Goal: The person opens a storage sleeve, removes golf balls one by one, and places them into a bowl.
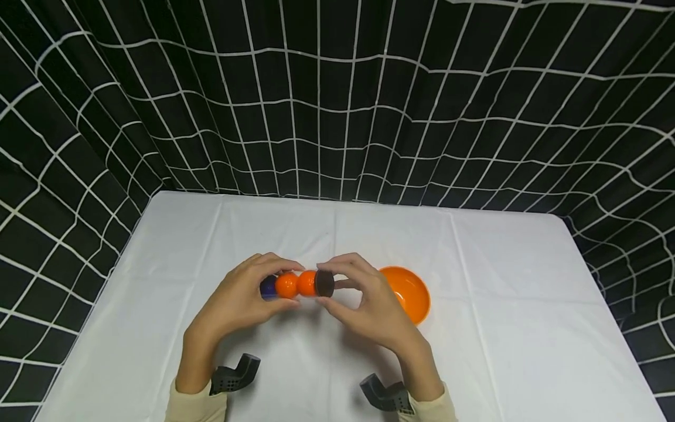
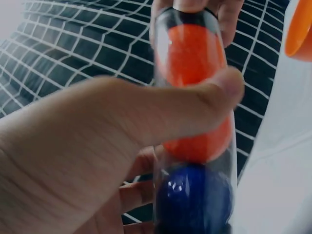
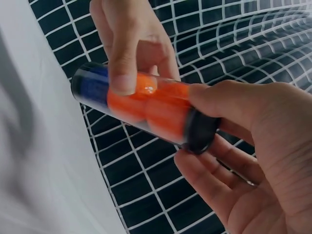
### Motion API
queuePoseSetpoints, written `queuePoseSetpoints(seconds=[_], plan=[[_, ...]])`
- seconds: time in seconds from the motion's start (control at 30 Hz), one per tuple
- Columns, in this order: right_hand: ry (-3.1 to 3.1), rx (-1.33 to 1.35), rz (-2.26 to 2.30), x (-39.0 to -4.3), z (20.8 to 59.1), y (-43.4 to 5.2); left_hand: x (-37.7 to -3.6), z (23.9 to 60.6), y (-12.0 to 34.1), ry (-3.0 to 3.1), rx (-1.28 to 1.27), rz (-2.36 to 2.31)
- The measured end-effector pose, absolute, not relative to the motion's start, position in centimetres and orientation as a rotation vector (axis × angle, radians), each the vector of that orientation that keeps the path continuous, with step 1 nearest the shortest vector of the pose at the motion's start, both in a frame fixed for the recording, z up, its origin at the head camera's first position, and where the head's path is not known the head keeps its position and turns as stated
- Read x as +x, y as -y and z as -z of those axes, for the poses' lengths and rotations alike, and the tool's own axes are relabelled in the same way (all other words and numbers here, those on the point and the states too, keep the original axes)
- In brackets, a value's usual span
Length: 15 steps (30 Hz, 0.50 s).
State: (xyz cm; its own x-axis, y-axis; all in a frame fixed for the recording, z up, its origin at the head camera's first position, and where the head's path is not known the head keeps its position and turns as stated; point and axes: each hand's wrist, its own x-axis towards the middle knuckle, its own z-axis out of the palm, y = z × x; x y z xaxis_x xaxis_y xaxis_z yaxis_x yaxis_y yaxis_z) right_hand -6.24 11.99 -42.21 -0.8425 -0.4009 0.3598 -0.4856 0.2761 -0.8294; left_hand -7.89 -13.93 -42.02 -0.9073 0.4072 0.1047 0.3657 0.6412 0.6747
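Note:
A clear plastic tube (image 1: 295,285) lies level between both hands above the white table (image 1: 506,305). It holds two orange balls (image 3: 161,105) and a blue ball (image 3: 93,84). My left hand (image 1: 239,302) grips the tube's blue end, thumb (image 2: 170,109) across the orange balls. My right hand (image 1: 369,302) pinches the black cap (image 1: 324,283) on the tube's other end (image 3: 200,130). The tube (image 2: 195,126) fills the left wrist view, with the blue ball (image 2: 192,197) lowest there.
An orange bowl (image 1: 408,292) sits on the white tablecloth just right of my right hand. Black cloth with a white grid (image 1: 337,99) hangs behind and to both sides of the table.

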Motion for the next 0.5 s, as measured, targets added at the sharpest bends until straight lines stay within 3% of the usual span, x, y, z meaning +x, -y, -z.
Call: queuePoseSetpoints(seconds=[0.5], plan=[[2.407, 0.887, -1.689, -6.01, 41.66, -11.99, -6.82, 40.98, 14.3, -2.901, 0.778, -1.008]])
